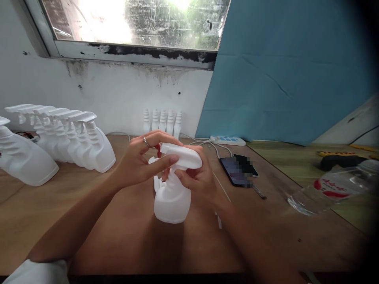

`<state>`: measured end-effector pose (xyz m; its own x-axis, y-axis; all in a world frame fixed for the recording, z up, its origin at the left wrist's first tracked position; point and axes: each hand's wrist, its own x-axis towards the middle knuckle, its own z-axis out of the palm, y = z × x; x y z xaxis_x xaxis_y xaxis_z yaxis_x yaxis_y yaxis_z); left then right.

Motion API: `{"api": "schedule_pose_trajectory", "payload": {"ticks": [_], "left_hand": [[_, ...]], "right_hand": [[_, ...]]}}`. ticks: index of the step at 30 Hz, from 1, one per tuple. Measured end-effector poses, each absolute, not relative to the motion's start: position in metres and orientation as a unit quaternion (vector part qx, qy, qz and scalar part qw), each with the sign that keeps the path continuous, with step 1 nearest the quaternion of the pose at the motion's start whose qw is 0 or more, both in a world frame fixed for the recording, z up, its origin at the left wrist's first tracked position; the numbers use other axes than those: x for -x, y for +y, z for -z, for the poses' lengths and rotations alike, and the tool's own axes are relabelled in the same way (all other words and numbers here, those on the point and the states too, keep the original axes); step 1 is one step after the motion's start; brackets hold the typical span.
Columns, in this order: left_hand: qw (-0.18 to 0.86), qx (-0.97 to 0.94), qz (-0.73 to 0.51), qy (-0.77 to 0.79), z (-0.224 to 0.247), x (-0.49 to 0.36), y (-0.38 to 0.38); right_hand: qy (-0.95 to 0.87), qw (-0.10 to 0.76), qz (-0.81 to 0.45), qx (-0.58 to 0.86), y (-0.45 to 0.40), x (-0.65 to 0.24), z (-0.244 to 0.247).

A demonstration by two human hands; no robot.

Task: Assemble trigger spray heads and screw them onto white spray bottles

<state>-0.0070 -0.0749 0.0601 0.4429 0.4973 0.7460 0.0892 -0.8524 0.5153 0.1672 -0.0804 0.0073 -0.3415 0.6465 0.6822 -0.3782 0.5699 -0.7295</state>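
A white spray bottle (pixel 172 203) stands upright on the brown table in front of me, its white trigger head (pixel 186 157) on top. My left hand (pixel 148 157), with a ring on one finger, grips the nozzle end of the head between thumb and fingers. From the right, my right hand (pixel 199 177) wraps round the back of the head and the neck, its thumb on the neck. Some white plastic pieces (pixel 159 182) show behind the bottle, partly hidden by it and my left hand.
Several white spray bottles (pixel 100 150) stand in a row at left, with another bottle (pixel 32 161) nearer. Several ribbed white bottles (pixel 162 118) stand by the wall. To the right are two phones (pixel 233 171), a power strip (pixel 227 140) with cables, and a clear water bottle (pixel 331 189).
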Motion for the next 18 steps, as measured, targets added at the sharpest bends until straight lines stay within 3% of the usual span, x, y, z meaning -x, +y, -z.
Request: {"api": "schedule_pose_trajectory", "payload": {"ticks": [12, 18], "left_hand": [[0.229, -0.798, -0.526, 0.183, -0.052, 0.017, -0.074], [0.191, -0.811, -0.53, 0.157, -0.052, 0.016, -0.074]], "right_hand": [[-0.642, 0.496, -0.576, 0.105, -0.088, -0.167, 0.005], [-0.61, 0.535, -0.567, 0.139, -0.09, -0.163, 0.004]]}}
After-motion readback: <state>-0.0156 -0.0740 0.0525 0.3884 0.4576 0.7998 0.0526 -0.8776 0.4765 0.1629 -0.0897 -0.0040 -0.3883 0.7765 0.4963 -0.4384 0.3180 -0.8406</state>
